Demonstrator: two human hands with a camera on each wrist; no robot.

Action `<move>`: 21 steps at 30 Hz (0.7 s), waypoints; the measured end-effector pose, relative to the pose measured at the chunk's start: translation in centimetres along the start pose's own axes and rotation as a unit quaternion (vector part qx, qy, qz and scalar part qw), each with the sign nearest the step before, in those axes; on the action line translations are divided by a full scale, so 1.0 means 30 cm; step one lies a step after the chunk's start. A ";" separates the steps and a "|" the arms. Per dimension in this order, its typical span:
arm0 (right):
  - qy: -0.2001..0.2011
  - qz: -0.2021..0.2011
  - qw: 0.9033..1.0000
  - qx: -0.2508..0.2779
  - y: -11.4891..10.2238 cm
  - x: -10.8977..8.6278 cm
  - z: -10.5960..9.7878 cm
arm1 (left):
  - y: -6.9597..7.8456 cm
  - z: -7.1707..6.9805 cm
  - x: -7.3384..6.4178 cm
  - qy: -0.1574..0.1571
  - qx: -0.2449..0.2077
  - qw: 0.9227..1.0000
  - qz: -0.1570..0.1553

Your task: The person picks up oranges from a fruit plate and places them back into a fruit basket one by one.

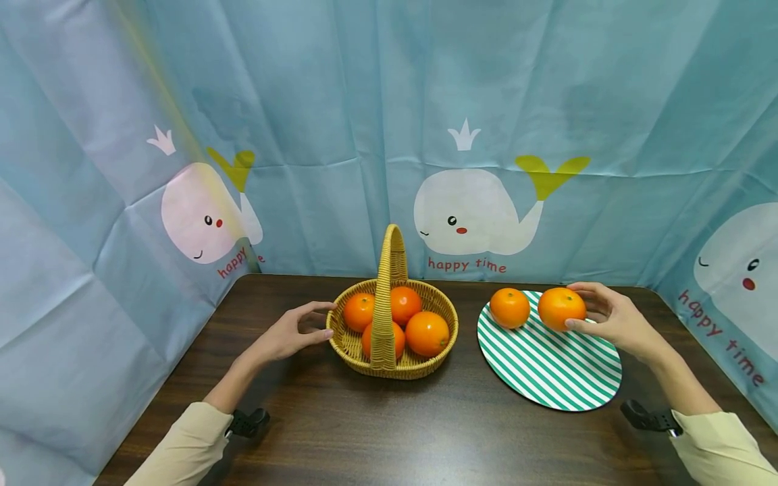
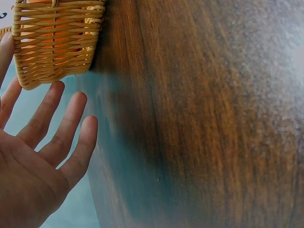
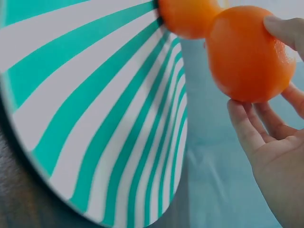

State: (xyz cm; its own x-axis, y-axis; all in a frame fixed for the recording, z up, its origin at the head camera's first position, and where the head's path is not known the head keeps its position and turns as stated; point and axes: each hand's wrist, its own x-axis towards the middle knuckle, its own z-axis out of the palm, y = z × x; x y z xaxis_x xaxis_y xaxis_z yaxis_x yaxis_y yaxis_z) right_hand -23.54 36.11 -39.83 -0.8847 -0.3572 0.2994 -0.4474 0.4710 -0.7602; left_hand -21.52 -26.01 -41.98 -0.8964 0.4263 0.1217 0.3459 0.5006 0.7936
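Note:
On the right, my right hand holds an orange between thumb and fingers. In the right wrist view this orange is raised off the striped plate, with the thumb on one side and the fingertips on the other. Another orange rests on the plate's far left part. My left hand is at the left end of a wicker basket, thumb and index fingertips right at its rim. The left wrist view shows the other fingers loosely extended beside the basket. Several oranges lie inside.
The basket's tall arched handle rises over the fruit. A dark wooden table carries everything. Behind it and along both sides hangs a blue curtain with printed whales. The green-and-white round plate lies right of the basket.

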 end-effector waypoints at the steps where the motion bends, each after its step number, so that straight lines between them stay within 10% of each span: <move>1: 0.000 -0.002 1.000 0.003 -0.006 0.004 -0.002 | 0.002 -0.001 0.001 -0.001 0.000 1.000 0.001; 21: 0.009 -0.017 0.999 0.026 -0.104 0.077 -0.005 | 0.007 -0.002 -0.001 -0.006 -0.002 1.000 -0.007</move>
State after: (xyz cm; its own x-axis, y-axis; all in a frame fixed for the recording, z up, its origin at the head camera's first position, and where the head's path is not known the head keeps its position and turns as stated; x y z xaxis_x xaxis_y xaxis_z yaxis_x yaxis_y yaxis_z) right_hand -24.21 33.94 -36.67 -0.8715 -0.3570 0.3362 -0.4706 0.4158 -0.7782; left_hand -21.45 -25.97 -41.78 -0.8978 0.4283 0.1024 0.3313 0.5038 0.7978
